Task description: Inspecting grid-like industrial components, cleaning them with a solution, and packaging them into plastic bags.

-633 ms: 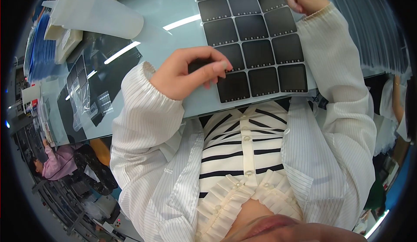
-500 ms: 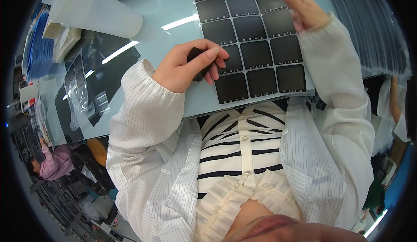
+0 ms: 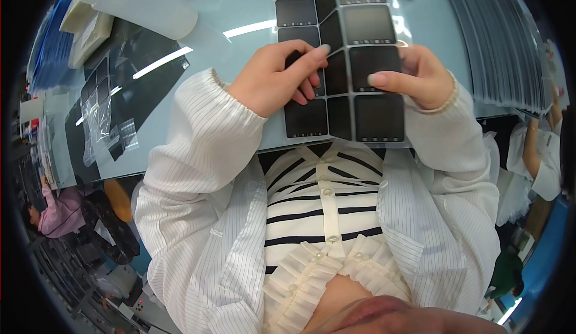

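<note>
A sheet of black rectangular panels with pale borders lies in front of me, its columns bent along the seams. The right part is tilted up, and the middle column stands at an angle. My right hand grips the right edge, thumb on the panel face and fingers behind. My left hand is curled around a small black piece, mostly hidden in the palm. Its fingertips rest near the left column, close to the middle fold.
A translucent plastic jug lies at the far left. Near it are a dark film sheet and a clear bag. Stacked clear sleeves stand at the right. A person in pink is at the far left.
My right hand has come nearer and lifted the sheet's right part, so the flat columns are now folded. My left hand has shifted slightly right and away from me, still around the black piece.
</note>
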A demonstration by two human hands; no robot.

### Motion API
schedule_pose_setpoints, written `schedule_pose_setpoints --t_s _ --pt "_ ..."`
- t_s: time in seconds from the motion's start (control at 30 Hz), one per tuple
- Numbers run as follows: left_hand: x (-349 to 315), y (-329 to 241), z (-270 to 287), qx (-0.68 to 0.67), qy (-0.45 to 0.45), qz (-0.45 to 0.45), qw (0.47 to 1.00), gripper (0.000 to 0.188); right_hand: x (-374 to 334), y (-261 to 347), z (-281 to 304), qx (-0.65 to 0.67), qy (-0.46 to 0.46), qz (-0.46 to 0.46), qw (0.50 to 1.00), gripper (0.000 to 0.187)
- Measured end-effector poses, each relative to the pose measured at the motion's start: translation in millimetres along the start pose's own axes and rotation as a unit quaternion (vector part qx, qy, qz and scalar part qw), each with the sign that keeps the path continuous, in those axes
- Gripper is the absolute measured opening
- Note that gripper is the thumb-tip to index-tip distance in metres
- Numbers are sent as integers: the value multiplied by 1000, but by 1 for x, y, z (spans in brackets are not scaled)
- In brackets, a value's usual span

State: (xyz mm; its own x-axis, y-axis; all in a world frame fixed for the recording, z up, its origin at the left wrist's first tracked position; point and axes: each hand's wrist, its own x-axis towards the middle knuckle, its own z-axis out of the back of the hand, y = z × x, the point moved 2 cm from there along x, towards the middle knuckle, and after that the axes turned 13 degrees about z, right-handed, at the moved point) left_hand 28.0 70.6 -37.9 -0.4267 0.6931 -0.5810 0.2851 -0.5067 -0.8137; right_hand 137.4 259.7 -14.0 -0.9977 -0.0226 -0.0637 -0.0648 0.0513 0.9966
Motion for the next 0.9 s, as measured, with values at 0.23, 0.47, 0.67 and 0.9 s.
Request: schedule_pose_setpoints --t_s 0.23,0.47,0.67,0.9 --pt "4 6 4 13 2 -72 997 50 25 -20 -30 31 44 -22 998 31" --pt "2 0 0 3 2 -26 1000 46 20 -30 -20 53 37 28 998 29" --pt "4 -1 -2 19 -8 14 1000 33 -4 -31 6 32 -6 0 999 27" --pt "0 6 5 -9 13 2 1000 23 -47 -30 35 -10 -79 -142 987 31"
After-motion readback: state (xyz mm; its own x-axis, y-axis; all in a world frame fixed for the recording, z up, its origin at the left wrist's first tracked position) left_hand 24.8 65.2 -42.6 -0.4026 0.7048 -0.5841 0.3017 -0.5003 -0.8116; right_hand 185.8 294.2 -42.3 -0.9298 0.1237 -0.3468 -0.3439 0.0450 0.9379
